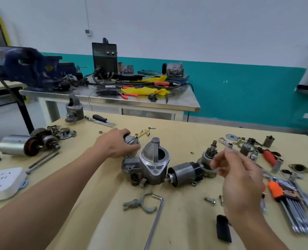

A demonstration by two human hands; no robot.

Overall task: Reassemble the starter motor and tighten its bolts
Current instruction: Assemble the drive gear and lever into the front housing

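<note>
The workshop has a white and teal wall, and I work at a wooden table. My left hand grips a small metal part close behind the housing. I judge the motor is far from assembled. The solenoid lies loose just right of the housing and the fork lies in front. The pinion stands behind the solenoid. The armature and long bolts are well apart at the left. No bolt looks tightened yet. My left arm reaches forward, palm down. My right hand hovers over the table with fingers half curled. It is blurred, so I cannot tell if it pinches something.
</note>
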